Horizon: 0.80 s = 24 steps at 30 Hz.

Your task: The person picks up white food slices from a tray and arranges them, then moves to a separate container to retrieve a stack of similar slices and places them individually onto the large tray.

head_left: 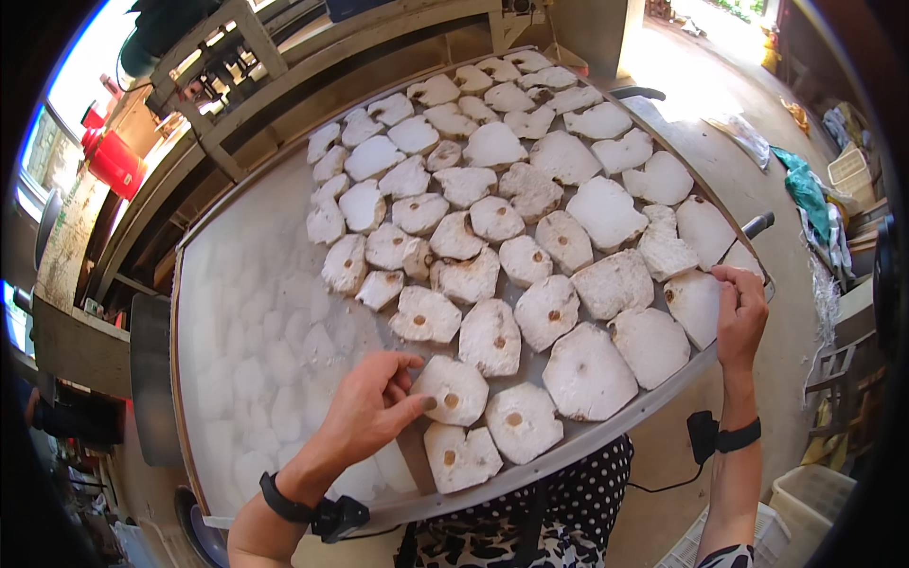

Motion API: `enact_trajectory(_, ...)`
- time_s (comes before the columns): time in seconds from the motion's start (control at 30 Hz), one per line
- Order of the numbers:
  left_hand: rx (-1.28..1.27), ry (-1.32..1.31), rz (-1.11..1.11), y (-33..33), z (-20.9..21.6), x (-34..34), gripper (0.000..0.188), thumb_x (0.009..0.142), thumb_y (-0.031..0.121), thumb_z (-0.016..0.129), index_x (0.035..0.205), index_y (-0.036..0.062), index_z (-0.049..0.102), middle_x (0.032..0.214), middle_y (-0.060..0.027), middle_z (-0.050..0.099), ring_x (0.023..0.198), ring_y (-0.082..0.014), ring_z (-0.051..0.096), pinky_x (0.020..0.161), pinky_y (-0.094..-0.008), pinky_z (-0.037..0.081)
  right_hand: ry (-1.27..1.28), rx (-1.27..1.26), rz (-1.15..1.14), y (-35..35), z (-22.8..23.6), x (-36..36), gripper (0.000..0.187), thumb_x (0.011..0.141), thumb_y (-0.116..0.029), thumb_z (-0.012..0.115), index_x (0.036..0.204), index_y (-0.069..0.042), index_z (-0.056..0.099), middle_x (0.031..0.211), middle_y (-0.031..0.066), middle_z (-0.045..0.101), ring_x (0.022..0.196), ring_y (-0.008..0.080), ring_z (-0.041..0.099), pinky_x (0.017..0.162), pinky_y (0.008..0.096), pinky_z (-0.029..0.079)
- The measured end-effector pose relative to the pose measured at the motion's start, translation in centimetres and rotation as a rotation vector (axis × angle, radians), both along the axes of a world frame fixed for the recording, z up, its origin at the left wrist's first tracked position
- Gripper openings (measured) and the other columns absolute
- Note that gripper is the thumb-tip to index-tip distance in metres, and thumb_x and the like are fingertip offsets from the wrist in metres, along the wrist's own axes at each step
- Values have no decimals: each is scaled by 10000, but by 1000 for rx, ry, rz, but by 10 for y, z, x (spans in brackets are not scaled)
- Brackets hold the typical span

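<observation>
Irregular white slabs, many with a brown round spot, lie in rows on a framed mesh tray [256, 251]. My left hand [365, 407] is at the tray's near edge, its thumb and fingers closed around the left side of a spotted white slab [453, 390]. Farther right, the curled fingers of my right hand [741, 317] grip the outer edge of another white slab [694, 305] at the tray's right corner. Part of that slab is hidden behind the fingers. A dark strap circles each wrist.
Under the tray's left part, more pale pieces [251, 379] show blurred through the mesh. A wooden frame bench [294, 62] runs along the far left side, with a red container [115, 163] on it. Pale plastic crates [810, 502] stand at the lower right.
</observation>
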<state>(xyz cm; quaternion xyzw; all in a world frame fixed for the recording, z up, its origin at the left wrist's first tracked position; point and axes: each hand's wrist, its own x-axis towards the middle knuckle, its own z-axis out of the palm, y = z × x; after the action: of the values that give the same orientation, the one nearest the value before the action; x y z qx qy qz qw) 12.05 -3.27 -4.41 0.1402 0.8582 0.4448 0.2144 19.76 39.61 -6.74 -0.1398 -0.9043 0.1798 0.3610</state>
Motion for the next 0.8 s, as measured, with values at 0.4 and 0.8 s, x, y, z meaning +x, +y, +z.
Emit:
enact_trajectory(0.4,-35,-70,61,4,5,2,469,791,118,748,1188,-34,550,903,-17,500,693,-58,466,638,-204,448,-40,69,19,-6,11,-10,216,764,64,516,930,-1,639,925,144,630,924,321,567,847,395,446)
enact_trajectory(0.8,-13,-156,55,21,7,-7,541,781,151,733,1227,-57,508,897,-73,521,676,-123,537,622,-269,476,-80,74,-69,5,38,-3,286,771,-9,523,1035,-59,622,1026,124,600,985,310,547,881,416,403)
